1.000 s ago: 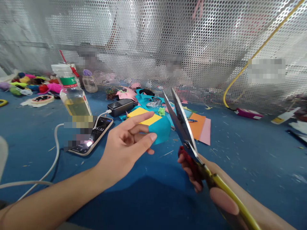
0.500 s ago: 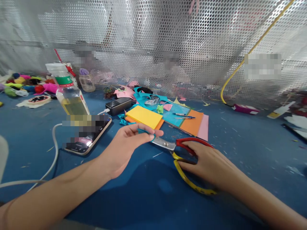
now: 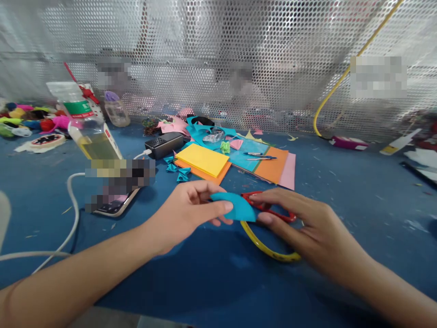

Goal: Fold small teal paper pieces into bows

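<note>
Several folded blue pieces [image 3: 183, 174] left of centre look done; mid-frame, the left hand [image 3: 182, 212] pinches seemingly unfinished blue paper [image 3: 243, 208], the right hand [image 3: 316, 223] parted.

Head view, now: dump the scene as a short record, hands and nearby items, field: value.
left_grip: left grip closed, thumb and fingers pinching blue paper piece
right_grip: right grip open, fingertips by the paper's right end; contact unclear
paper_shape: curved upper edge
tool: scissors, red and yellow handles apart; blades not visible
beyond_hands: yellow paper on orange sheets; small folded blue pieces beside them
left_side: phone, partly masked; bottle with yellowish liquid
surface: blue table
</note>
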Action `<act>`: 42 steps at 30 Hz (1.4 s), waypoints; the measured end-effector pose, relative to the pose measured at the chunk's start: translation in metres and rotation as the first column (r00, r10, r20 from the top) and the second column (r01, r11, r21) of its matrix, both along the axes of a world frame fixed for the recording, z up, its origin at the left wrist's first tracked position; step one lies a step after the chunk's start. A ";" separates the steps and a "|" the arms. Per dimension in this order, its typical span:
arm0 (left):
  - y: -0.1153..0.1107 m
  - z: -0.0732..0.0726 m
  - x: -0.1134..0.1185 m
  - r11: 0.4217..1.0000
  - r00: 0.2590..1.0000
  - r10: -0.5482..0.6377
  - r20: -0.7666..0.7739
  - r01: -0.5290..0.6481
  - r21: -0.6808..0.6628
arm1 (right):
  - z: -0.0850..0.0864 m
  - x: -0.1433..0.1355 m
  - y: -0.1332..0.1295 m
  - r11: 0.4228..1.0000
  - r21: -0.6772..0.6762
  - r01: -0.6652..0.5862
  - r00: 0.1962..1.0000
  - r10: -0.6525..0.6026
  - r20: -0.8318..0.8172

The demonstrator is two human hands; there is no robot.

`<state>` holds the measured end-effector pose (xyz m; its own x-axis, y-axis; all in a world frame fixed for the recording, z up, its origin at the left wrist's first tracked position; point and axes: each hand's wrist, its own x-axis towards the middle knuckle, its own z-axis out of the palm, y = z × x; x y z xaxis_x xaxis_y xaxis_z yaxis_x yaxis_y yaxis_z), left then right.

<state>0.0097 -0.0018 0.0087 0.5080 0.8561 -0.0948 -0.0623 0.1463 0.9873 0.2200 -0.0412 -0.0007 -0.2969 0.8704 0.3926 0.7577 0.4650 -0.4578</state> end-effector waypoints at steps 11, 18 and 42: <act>-0.014 0.000 0.002 0.842 0.940 0.082 -0.332 0.113 0.528 | 0.004 -0.009 -0.011 0.996 -0.088 0.015 0.985 -0.029 -0.168; -0.014 -0.004 0.000 0.634 0.902 0.226 -0.368 0.151 0.759 | 0.003 -0.009 -0.013 0.988 -0.152 -0.039 0.991 0.019 -0.133; -0.009 -0.004 0.004 0.938 0.928 -0.120 -0.352 0.222 0.265 | 0.003 -0.010 -0.013 0.967 -0.208 -0.149 0.985 0.127 -0.114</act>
<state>0.0134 -0.0109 0.0050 0.6334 0.7730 -0.0369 0.2694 -0.1755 0.9469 0.2104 -0.0542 0.0026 -0.3892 0.8908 0.2345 0.6393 0.4445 -0.6274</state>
